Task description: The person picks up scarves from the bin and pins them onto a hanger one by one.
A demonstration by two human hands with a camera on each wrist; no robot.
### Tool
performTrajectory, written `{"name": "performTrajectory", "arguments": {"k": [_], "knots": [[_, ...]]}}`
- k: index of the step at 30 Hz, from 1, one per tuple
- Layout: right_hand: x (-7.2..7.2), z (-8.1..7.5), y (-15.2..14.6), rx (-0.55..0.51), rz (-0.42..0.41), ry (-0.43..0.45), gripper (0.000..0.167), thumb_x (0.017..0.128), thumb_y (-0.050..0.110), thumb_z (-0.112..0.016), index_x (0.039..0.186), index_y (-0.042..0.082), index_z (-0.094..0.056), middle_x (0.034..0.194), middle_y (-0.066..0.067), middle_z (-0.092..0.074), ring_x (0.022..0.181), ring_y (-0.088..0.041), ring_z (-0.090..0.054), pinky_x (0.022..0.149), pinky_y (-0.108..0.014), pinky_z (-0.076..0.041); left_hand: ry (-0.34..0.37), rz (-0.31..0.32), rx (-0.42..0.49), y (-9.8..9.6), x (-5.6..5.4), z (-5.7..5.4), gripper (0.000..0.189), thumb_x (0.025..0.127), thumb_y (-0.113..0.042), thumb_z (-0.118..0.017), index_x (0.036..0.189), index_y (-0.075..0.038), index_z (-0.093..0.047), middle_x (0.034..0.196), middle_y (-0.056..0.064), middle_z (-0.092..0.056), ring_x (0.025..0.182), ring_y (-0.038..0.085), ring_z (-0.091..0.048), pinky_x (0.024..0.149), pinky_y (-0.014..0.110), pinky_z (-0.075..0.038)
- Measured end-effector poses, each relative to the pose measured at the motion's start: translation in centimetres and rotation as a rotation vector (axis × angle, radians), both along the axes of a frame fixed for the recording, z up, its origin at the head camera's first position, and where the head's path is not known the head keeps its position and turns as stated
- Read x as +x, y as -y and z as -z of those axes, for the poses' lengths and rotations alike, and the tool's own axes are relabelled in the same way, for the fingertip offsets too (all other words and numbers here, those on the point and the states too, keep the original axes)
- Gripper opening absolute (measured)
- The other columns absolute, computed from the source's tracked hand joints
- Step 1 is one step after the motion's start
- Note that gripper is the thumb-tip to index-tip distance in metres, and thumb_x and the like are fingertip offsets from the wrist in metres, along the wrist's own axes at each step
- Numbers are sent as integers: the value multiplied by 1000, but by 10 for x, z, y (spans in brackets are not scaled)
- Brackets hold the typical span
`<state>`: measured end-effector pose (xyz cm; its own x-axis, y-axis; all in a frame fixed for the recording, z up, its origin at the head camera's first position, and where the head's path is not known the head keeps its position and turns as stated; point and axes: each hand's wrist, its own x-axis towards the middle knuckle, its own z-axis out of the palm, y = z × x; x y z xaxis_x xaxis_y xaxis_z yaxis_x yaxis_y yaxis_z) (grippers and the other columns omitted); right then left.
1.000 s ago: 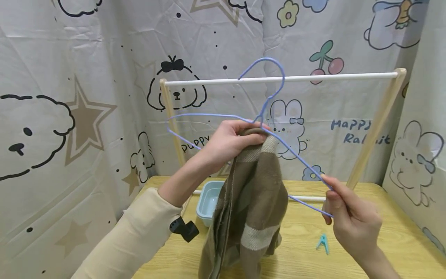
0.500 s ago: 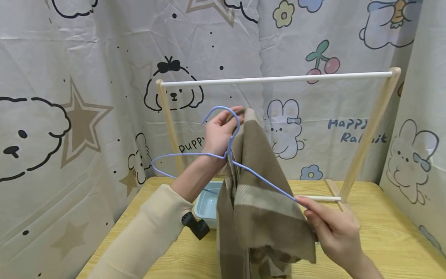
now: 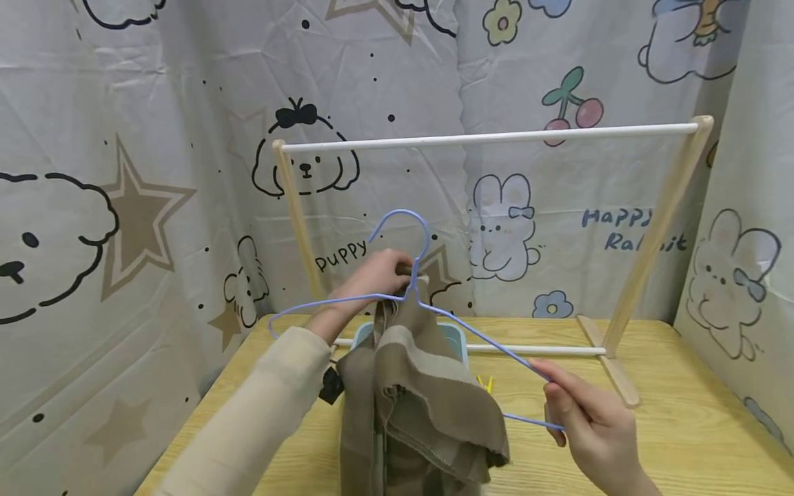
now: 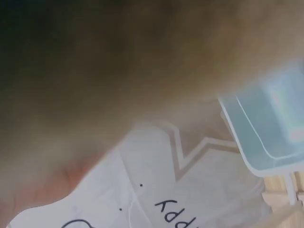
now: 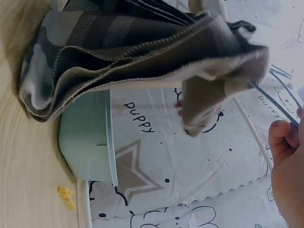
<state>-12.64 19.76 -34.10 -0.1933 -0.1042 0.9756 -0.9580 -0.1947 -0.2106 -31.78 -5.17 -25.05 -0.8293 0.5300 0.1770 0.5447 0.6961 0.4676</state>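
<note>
In the head view, my left hand (image 3: 380, 272) grips the gathered top of a brown-and-beige checked cloth (image 3: 434, 372), just behind the neck of a blue wire hanger (image 3: 484, 336). The cloth hangs in loose folds. The hanger's upper arm crosses in front of it, and the cloth covers much of the lower bar. My right hand (image 3: 592, 417) pinches the hanger's right corner, thumb and fingers round the wire. From the right wrist, the cloth (image 5: 142, 61) droops beside the hanger wire (image 5: 275, 104) that the right hand (image 5: 289, 171) holds. A blurred surface fills most of the left wrist view.
A rack with a white top rod (image 3: 496, 138) and wooden posts stands behind. Partly behind the cloth sits a light blue basin (image 3: 459, 337). A yellow clip (image 5: 66, 197) lies on the wooden table (image 3: 558, 468) near it. Printed curtains (image 3: 397, 76) enclose the back and sides.
The hanger came down and left from the rod's height, still in my right hand. My left hand carried the cloth behind the hanger, first up, then lower. The teal clip is now out of sight.
</note>
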Motion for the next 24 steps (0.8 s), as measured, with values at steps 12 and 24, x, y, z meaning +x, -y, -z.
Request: {"name": "performTrajectory", "arguments": {"k": [12,24], "knots": [[-8,7,-5,-35,41,-17,25,95,-17,-47,115,-31,-52,56,-4,-38,43,-7,-37,38,-10,-30,265,397,-282,24,34,3,26,104,-23,-53,125,-17,-66,120,-1,-68,105,14,-65,89,29,-52],[-8,5,-5,-56,84,-68,25,96,-15,-49,113,-32,-52,55,-5,-39,43,-6,-38,39,-12,-30,189,417,-166,40,75,12,71,82,-34,-82,144,-18,-51,138,-5,-54,122,12,-55,103,32,-46]]}}
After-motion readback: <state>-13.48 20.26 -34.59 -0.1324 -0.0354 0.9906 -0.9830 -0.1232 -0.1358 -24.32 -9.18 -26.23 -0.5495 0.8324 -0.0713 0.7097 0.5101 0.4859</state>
